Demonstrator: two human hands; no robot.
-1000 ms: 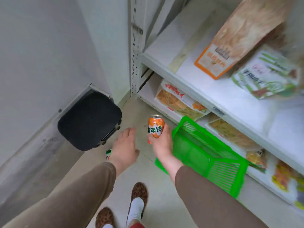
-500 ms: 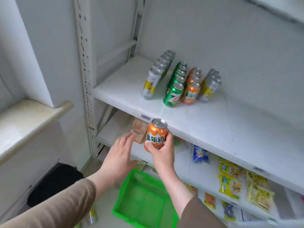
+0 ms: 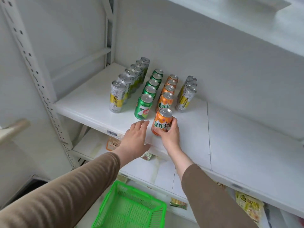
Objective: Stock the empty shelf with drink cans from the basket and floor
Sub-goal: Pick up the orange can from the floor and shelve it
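Note:
My right hand (image 3: 170, 137) grips an orange can (image 3: 162, 123) upright on the white shelf (image 3: 230, 137), at the front of the orange row (image 3: 166, 100). Beside it, my left hand (image 3: 135, 140) rests flat with straight fingers on the shelf's front edge, holding nothing. On the shelf stand a row of silver-yellow cans (image 3: 117, 97), a green row (image 3: 144, 106), the orange row and a short silver-yellow row (image 3: 185, 99). The green basket (image 3: 130, 209) sits below on the floor and looks empty.
Lower shelves hold snack packets (image 3: 247, 206). A white upright post (image 3: 37, 79) stands at the left, and another shelf (image 3: 246, 22) hangs overhead. The shelf's right half is bare.
My view rose from the floor and basket to the shelf. My right hand carried the orange can up and set it at the front of the orange row; my left hand moved onto the shelf edge.

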